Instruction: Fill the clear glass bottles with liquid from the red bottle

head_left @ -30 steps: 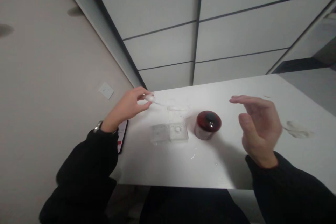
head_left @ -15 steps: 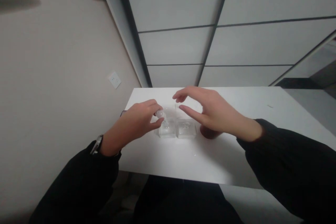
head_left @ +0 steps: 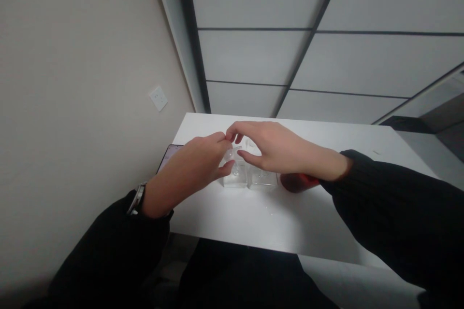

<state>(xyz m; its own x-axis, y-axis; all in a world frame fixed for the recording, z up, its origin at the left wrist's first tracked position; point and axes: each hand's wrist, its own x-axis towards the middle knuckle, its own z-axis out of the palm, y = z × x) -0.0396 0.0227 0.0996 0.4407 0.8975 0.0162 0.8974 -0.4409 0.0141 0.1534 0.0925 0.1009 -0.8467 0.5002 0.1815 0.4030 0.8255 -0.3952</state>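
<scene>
My left hand [head_left: 199,164] is closed around a small clear rounded object [head_left: 229,155], held between thumb and fingers; its exact kind does not show. My right hand [head_left: 271,147] arches over from the other side with thumb and fingers apart and nothing visible between them. Its index fingertip reaches the left fingers, and whether they touch I cannot tell. Below the hands, two clear square containers stand side by side, the left container [head_left: 235,182] and the right container [head_left: 264,179]. More clear pieces behind them are partly hidden by the fingers.
A dark red rounded object [head_left: 295,182] lies under my right forearm. At the left edge of the white table [head_left: 224,217], a phone [head_left: 167,155] is partly covered by my left arm. Tiny bits lie near the front. A wall and panelled doors stand behind.
My right hand has moved left, its fingertips now at my left hand. The left hand stays closed on the clear object. The view has shifted slightly, showing more of the phone and red object.
</scene>
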